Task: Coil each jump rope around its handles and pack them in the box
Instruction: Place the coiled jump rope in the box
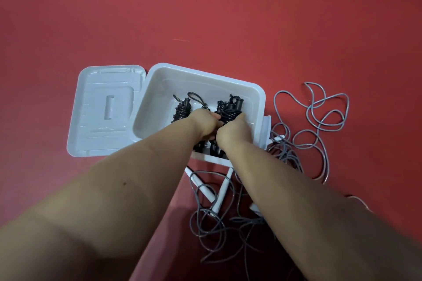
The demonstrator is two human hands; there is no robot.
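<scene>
An open white box (258, 96) stands on the red floor. Inside it lie black coiled jump ropes: one bundle at the left (181, 109) and another at the right (230, 107). Both my hands reach into the box. My left hand (205, 124) curls its fingers round the middle of the bundles. My right hand (233, 131) grips the right black bundle, thumb up against it. Loose grey ropes with white handles (222, 194) lie tangled on the floor in front of the box.
The box's white lid (102, 112) lies open flat to the left of it. More uncoiled grey rope (319, 121) sprawls on the floor right of the box. Red floor extends all around.
</scene>
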